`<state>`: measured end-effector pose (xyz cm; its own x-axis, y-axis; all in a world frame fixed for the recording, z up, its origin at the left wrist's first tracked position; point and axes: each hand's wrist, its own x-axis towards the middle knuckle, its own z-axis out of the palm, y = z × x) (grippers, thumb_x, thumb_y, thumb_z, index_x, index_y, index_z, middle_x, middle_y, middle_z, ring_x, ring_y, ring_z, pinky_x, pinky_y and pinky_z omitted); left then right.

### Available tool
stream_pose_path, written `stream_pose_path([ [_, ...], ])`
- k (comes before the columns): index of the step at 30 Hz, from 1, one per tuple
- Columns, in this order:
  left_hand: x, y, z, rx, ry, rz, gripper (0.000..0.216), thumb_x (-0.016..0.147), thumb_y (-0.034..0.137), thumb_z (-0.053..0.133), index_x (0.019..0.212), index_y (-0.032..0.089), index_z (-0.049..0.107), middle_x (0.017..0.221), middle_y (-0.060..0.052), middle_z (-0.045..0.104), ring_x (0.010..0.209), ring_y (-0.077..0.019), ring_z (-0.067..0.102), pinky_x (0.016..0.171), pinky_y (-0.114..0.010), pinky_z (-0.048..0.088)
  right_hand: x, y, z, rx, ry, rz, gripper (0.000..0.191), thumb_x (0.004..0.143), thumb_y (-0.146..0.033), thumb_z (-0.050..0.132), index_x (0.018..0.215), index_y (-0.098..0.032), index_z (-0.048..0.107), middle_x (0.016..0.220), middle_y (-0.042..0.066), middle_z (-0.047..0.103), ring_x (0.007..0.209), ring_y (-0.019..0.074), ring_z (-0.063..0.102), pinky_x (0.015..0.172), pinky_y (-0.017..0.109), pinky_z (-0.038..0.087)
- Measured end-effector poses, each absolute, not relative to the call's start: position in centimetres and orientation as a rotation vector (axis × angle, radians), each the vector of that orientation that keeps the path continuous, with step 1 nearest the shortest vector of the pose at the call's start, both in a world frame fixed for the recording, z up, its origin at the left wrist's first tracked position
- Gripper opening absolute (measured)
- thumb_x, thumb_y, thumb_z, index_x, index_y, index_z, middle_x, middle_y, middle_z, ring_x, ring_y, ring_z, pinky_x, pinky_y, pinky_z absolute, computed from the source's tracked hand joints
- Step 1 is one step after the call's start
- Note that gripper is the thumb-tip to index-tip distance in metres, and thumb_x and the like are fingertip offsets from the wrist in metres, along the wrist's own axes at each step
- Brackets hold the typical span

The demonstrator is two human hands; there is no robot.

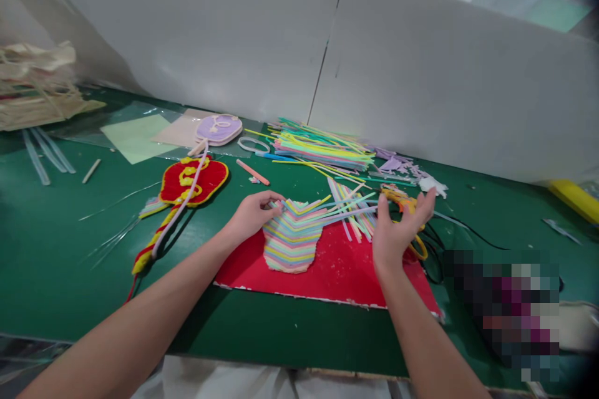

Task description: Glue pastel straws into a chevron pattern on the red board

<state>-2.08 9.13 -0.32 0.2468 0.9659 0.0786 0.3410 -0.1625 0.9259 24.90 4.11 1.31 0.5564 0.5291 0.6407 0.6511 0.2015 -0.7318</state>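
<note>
A flat piece of pastel strips laid in V-shaped stripes [292,240] lies on a red board [350,277]. At its upper left corner, the fingers of my left hand [255,218] are closed on the edge. Loose strip ends [350,209] fan out from its upper right side toward my right hand [400,230]. That hand is raised over the board's right part, thumb and fingers apart, with nothing visibly gripped. Behind it, partly hidden, is an orange-and-yellow tool [397,196] beside black cord.
A heap of coloured strips [322,146] lies at the back by the grey partition [234,31]. Left are a red-and-yellow fan-shaped ornament [194,181], a purple one [219,129] and green paper [135,137]. A yellow object [575,199] sits far right.
</note>
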Motion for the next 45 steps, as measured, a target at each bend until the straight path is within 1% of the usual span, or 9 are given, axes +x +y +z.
stream_pose_path([
  [3,-2.0,9.0,-0.2,1.699,1.239,0.918,0.035,0.068,0.045,0.061,0.089,0.017,0.067,0.074,-0.001,0.068,0.062,-0.0134,0.054,0.057,-0.023,0.042,24.5,3.8,1.7,-1.402,-1.281,-0.226,0.063,0.089,-0.035,0.056,0.146,-0.026,0.032,0.155,0.011,0.023,0.143,0.0259,0.023,0.111,0.050,0.031],
  [6,-2.1,9.0,-0.2,1.727,1.251,0.912,0.036,0.069,0.046,0.060,0.090,0.018,0.067,0.076,-0.001,0.068,0.063,-0.0139,0.055,0.058,-0.024,0.043,23.3,3.7,1.5,-1.330,-1.619,-0.114,0.041,0.092,-0.032,0.050,0.133,-0.030,0.052,0.149,0.007,0.038,0.137,0.0254,0.036,0.111,0.049,0.034],
  [8,-2.1,9.1,-0.2,1.749,1.262,0.903,0.035,0.070,0.045,0.059,0.090,0.018,0.067,0.077,-0.002,0.069,0.064,-0.0144,0.056,0.058,-0.024,0.044,22.3,3.8,1.1,-1.283,-1.829,-0.017,0.038,0.093,-0.030,0.050,0.130,-0.033,0.056,0.149,0.003,0.038,0.138,0.0255,0.036,0.112,0.051,0.032],
  [15,-2.1,8.3,0.3,1.902,1.327,0.870,0.027,0.076,0.034,0.057,0.097,0.019,0.067,0.085,-0.003,0.070,0.075,-0.0180,0.062,0.070,-0.028,0.049,21.3,3.5,0.1,-1.279,-2.227,0.218,0.040,0.093,-0.033,0.050,0.133,-0.036,0.053,0.158,-0.002,0.019,0.144,0.0256,0.021,0.112,0.050,0.032],
  [22,-1.7,6.9,1.0,2.120,1.468,0.896,0.035,0.086,0.020,0.045,0.119,0.016,0.058,0.122,-0.012,0.059,0.115,-0.0262,0.055,0.100,-0.040,0.042,21.6,3.7,-0.3,-1.353,-2.290,0.210,0.038,0.094,-0.036,0.048,0.132,-0.034,0.054,0.155,0.001,0.026,0.144,0.0265,0.021,0.112,0.053,0.031],
  [25,-2.3,7.3,1.1,2.137,1.528,0.970,0.033,0.086,0.015,0.040,0.110,0.017,0.062,0.116,-0.011,0.061,0.111,-0.0247,0.057,0.098,-0.039,0.043,21.4,3.4,0.0,-1.318,-2.295,0.192,0.042,0.094,-0.038,0.049,0.135,-0.037,0.049,0.156,0.000,0.025,0.144,0.0259,0.020,0.112,0.055,0.030],
  [31,-3.6,8.8,0.3,1.765,1.566,0.996,0.027,0.075,0.013,0.049,0.090,0.020,0.070,0.096,-0.005,0.068,0.087,-0.0196,0.064,0.085,-0.033,0.051,21.0,2.9,0.5,-1.287,-2.421,0.221,0.042,0.089,-0.046,0.054,0.132,-0.043,0.051,0.156,-0.003,0.022,0.145,0.0296,0.014,0.112,0.061,0.025],
  [39,-4.0,9.7,-0.6,1.707,1.612,1.143,0.027,0.077,0.015,0.046,0.090,0.020,0.069,0.099,-0.005,0.068,0.094,-0.0191,0.063,0.089,-0.031,0.049,21.3,2.9,0.4,-1.306,-2.355,0.242,0.037,0.091,-0.042,0.052,0.128,-0.037,0.057,0.154,-0.001,0.030,0.144,0.0284,0.020,0.113,0.059,0.023],
  [45,-3.8,9.5,0.1,1.749,1.602,1.244,0.025,0.080,0.018,0.044,0.091,0.019,0.067,0.099,-0.005,0.067,0.094,-0.0190,0.061,0.089,-0.030,0.047,21.7,3.5,-0.5,-1.343,-2.060,0.215,0.030,0.095,-0.031,0.047,0.119,-0.031,0.064,0.140,0.005,0.052,0.135,0.0237,0.040,0.111,0.052,0.033],
])
